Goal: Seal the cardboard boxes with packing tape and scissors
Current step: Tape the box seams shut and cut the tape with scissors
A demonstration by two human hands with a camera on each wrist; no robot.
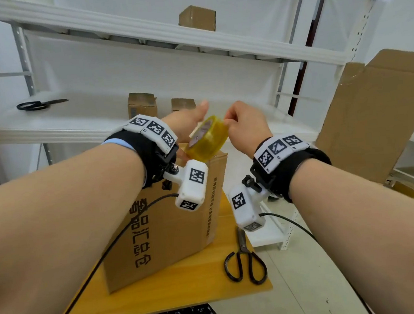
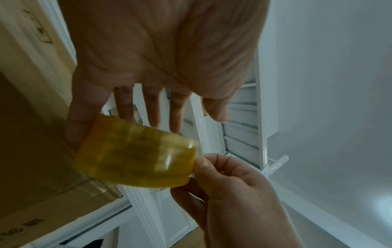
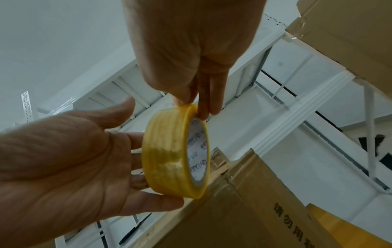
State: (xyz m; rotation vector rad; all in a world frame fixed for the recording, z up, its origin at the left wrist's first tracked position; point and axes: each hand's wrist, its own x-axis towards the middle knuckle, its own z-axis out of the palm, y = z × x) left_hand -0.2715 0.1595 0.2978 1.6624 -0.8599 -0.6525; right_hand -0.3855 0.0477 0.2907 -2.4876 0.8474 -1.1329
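Observation:
A yellow roll of packing tape hangs in the air just above the top far corner of a printed cardboard box. My left hand is open, its straight fingers lying against the roll's far side, thumb raised clear. My right hand pinches the roll's rim between thumb and fingers. Black scissors lie on the wooden table, right of the box.
White metal shelving stands behind the table. A second pair of scissors lies at its left, two small boxes stand at its middle, and another box sits one level up. A large opened carton stands at the right.

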